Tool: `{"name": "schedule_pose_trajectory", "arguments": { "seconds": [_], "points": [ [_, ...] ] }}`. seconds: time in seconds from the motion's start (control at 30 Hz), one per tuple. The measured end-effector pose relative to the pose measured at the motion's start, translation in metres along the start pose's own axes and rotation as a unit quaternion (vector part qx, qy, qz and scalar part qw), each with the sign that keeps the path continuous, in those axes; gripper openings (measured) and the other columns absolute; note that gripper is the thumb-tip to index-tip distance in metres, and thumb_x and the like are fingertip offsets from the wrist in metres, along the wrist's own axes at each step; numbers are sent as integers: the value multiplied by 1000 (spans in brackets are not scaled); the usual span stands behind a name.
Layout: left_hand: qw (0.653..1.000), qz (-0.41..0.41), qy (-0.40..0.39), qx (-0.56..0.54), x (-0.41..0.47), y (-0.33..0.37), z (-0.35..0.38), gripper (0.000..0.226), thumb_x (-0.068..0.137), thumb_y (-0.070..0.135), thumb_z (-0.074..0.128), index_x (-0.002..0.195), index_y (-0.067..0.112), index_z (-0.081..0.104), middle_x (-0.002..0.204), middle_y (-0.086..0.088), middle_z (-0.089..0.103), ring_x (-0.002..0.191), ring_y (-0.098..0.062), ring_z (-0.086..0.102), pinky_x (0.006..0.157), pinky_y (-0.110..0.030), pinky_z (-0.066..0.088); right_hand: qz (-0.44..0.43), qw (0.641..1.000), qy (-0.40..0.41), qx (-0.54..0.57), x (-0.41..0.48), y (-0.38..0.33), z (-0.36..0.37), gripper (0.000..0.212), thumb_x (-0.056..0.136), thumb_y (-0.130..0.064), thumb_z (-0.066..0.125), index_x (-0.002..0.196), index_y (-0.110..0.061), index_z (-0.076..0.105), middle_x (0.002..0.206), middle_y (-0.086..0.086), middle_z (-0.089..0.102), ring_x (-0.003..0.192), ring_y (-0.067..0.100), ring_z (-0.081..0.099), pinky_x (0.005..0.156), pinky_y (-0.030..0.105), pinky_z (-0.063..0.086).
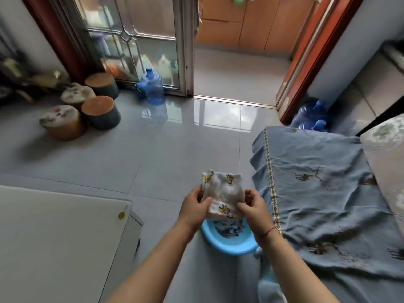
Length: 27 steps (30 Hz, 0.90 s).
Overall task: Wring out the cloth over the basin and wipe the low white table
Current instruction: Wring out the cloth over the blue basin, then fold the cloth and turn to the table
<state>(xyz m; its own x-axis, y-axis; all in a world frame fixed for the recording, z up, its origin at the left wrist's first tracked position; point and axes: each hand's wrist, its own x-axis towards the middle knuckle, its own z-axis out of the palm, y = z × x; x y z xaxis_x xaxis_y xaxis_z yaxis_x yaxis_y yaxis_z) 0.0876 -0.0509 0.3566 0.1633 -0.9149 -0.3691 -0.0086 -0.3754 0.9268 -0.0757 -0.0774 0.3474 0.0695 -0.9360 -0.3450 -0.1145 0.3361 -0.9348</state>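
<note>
Head view, left hand (pixel 193 207), right hand (pixel 254 209) pinching cloth (pixel 223 193) (folded), above basin (pixel 229 248)

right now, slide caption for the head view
Left hand and right hand hold a printed cloth over the blue basin.

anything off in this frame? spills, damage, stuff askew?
Nothing spilled or broken that I can see. One small yellow mark sits near the corner of the white table; sticker or stain, cannot tell. The blue cover on the right is rumpled. Left hand and right hand grip the cloth above the basin.
</note>
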Motion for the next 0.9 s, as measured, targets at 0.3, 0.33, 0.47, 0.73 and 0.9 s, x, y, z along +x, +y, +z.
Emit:
{"name": "schedule_pose_trajectory", "arguments": {
  "seconds": [0.3, 0.33, 0.47, 0.73, 0.9],
  "points": [
    [995, 72, 62, -26, -95, 70, -69, 17, 95, 16, 54, 101, 28, 64, 96, 5, 73, 90, -10, 69, 74, -22, 55, -39, 994, -103, -21, -84, -120, 57, 31, 55, -11, 48, 84, -3, 55, 77, 7, 58, 70, 16, 54, 56, 22, 46],
    [994, 76, 80, -28, -108, 74, -76, 17, 95, 17, 54, 101, 30, 64, 96, 7, 74, 91, -10, 69, 75, -23, 55, -45, 990, -128, -25, -93, -127, 61, 29, 57, -12, 51, 84, -3, 55, 77, 7, 58, 70, 15, 54, 56, 21, 46],
    [982, 87, 164, -36, -160, 83, -94, 18, 96, 21, 52, 102, 31, 66, 97, 8, 74, 94, -11, 69, 85, -33, 55, -84, 974, -203, -47, -124, -147, 79, 27, 84, -7, 67, 98, 12, 54, 89, 18, 59, 81, 25, 55, 72, 37, 47],
    [929, 96, 355, -38, -279, 73, -121, 18, 98, 30, 48, 109, 33, 62, 102, 7, 71, 95, -6, 65, 85, -28, 54, -162, 926, -325, -106, -199, -161, 129, 18, 85, 12, 53, 81, -6, 52, 78, 8, 53, 75, 17, 49, 65, 31, 42],
    [884, 75, 460, -45, -368, 48, -145, 17, 97, 30, 48, 104, 27, 64, 99, -1, 70, 97, -19, 64, 87, -40, 51, -186, 878, -419, -136, -265, -150, 172, 17, 86, 9, 52, 82, -7, 49, 80, 9, 53, 76, 18, 49, 65, 34, 41]
  ]
}}
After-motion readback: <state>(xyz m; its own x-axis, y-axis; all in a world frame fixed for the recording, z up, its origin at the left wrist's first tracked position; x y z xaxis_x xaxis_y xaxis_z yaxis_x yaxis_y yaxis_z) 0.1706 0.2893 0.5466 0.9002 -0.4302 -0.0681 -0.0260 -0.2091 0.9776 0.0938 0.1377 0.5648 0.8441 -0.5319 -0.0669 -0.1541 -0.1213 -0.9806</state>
